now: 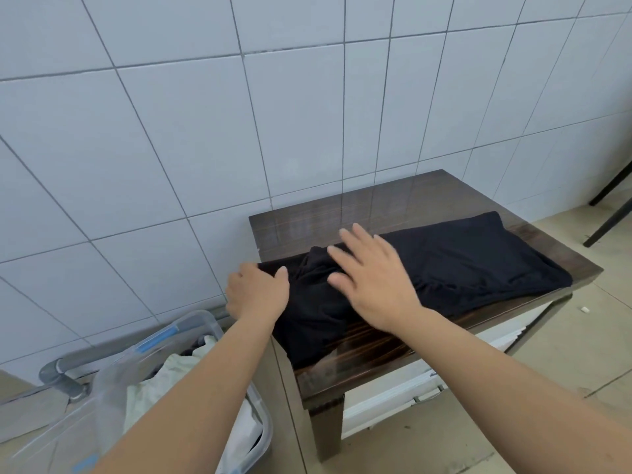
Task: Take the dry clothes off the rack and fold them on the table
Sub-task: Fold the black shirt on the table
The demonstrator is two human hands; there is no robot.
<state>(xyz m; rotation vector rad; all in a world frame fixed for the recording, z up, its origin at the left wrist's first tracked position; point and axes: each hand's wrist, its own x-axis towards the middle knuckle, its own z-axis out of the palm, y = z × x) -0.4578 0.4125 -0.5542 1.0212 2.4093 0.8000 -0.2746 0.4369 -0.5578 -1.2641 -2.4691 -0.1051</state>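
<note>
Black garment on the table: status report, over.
Left hand grips black garment at table edge. Right hand open, flat on it. Nothing in the way.

A black garment (pixel 461 261) is spread across the dark wooden table (pixel 342 213), bunched toward nine o'clock.

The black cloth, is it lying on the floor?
No, the black cloth lies spread on the dark wooden table, with both hands on its left end.

black cloth garment (pixel 461 261) lies on dark wooden table (pixel 393 200) | left hand (pixel 256 292) grips its left edge | right hand (pixel 372 282) flat on it, fingers spread
</note>
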